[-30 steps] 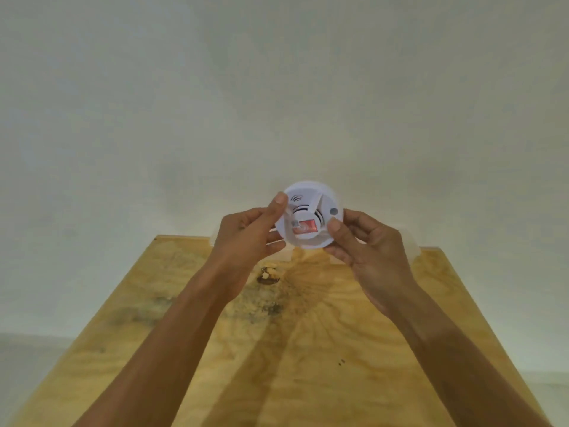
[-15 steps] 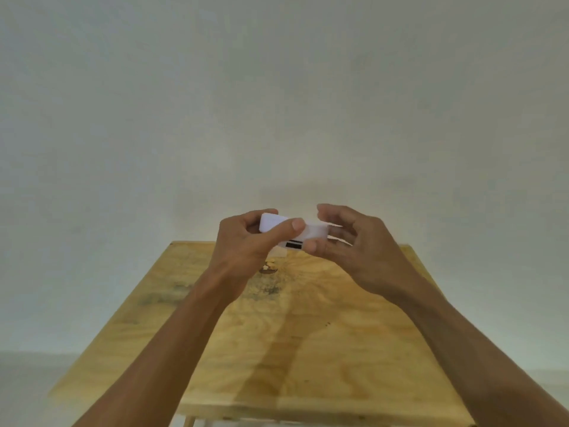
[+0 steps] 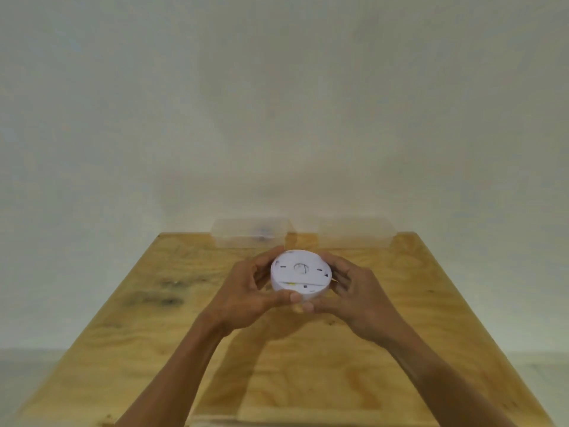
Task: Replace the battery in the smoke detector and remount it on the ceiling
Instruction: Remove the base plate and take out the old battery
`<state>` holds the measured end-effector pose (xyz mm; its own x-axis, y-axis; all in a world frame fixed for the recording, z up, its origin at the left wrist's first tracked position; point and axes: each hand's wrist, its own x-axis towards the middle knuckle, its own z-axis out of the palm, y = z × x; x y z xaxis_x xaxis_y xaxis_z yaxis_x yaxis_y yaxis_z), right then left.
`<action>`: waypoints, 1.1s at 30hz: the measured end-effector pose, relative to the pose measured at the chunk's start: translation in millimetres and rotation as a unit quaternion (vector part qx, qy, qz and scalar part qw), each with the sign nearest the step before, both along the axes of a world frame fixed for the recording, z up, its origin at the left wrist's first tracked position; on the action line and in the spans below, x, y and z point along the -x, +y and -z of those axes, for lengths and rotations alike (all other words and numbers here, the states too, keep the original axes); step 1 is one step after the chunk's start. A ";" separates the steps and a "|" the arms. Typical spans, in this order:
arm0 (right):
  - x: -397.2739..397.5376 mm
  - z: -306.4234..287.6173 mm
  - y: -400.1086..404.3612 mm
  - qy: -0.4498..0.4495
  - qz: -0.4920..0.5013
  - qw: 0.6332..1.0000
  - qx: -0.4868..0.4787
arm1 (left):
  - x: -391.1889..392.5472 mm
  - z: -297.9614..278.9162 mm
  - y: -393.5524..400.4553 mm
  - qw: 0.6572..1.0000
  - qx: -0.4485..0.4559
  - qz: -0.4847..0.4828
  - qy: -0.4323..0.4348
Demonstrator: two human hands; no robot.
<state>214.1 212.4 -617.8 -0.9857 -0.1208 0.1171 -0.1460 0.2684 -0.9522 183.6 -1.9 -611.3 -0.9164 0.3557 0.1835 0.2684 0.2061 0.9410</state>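
1. Plain pale wall fills the background; below it a plywood table [image 3: 123,349] runs away from you, with two clear plastic boxes [image 3: 251,232] side by side at its far edge. What they hold is too blurred to tell.

2. Smoke detector [image 3: 301,272] sits between your two hands, held above the middle of the table and clear of the wood. Its flat back, with small slots and a round centre boss, faces up toward you.

3. Left hand [image 3: 246,292] cups the left rim, fingers [image 3: 271,254] curled round the far side and thumb along the near edge. Right hand [image 3: 354,291] mirrors it on the right rim. Both are closed on the housing; the thumb tips meet just below it.

4. Judgement: this opposed two-hand hold suits twisting or prising the back plate off, since each hand braces one half.

5. A thin dark seam with a yellowish patch shows on the near side wall; the back may already be slightly parted, but blur prevents certainty.

6. Battery not visible; the replacement step looks not yet done.
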 end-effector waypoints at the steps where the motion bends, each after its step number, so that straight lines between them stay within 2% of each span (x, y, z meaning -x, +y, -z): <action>1: 2.1 11.5 -0.2 -0.006 0.004 1.000 0.000 | 1.4 7.3 0.6 1.000 0.013 0.006 0.001; 10: 13.7 64.1 -5.1 -0.008 0.034 0.999 -0.010 | 13.9 50.5 3.3 0.999 0.020 0.037 -0.033; 18: 15.0 52.1 2.1 -0.016 0.003 1.000 -0.012 | 15.9 56.2 -2.1 0.998 0.042 0.024 -0.035; 21: 21.0 36.1 1.6 0.046 0.031 0.991 -0.122 | 16.3 53.0 1.1 0.998 0.058 0.006 -0.014; 23: 28.3 28.6 -2.2 0.067 0.004 0.969 -0.239 | 17.9 49.6 5.3 0.998 0.064 0.002 -0.003; 25: 35.9 25.7 -6.8 0.063 -0.030 0.951 -0.301 | 19.8 47.0 7.6 0.997 0.081 0.003 -0.006; 29: 40.7 24.7 -14.3 0.060 -0.059 0.947 -0.309 | 22.4 45.4 2.5 0.995 0.104 -0.003 -0.002; 33: 43.2 24.8 -24.3 0.062 -0.083 0.943 -0.317 | 22.1 55.5 -9.3 0.996 0.086 -0.028 0.003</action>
